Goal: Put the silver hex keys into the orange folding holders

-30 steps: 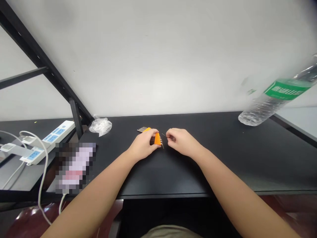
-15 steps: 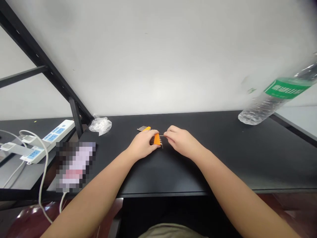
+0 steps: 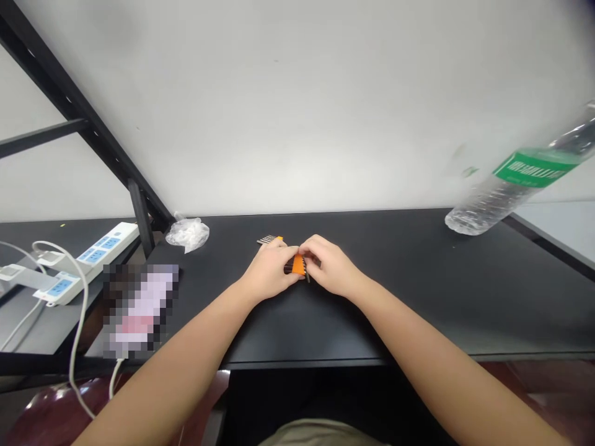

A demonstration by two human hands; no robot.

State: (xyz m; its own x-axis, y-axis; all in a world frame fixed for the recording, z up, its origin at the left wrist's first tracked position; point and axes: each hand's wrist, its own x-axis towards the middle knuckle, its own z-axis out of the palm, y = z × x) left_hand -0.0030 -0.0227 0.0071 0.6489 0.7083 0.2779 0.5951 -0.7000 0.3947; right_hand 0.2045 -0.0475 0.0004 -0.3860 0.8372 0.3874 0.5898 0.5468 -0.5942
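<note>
My left hand [image 3: 270, 271] is closed around an orange hex key holder [image 3: 299, 265], its thumb below and its fingers above. Several dark metal hex keys pass through the holder, and their short ends [image 3: 307, 277] stick out on the right side. The fingertips of my right hand [image 3: 329, 263] are pinched at the holder's upper right corner, on a hex key mostly hidden by the fingers. Just behind my left hand, a second orange holder [image 3: 280, 239] with several silvery keys [image 3: 267, 240] lies on the black desk [image 3: 307, 334].
A crumpled clear plastic bag [image 3: 188, 234] lies at the back left. Nearer is a blurred-out phone [image 3: 144, 306] on a white cable [image 3: 79, 334]. A white power strip [image 3: 100, 257] is beyond the black frame [image 3: 139, 210]. A plastic bottle [image 3: 493, 198] stands at right.
My right hand has moved left, up against the orange holder. The thin key that showed between its fingers and the holder is now covered. My left hand has barely shifted.
</note>
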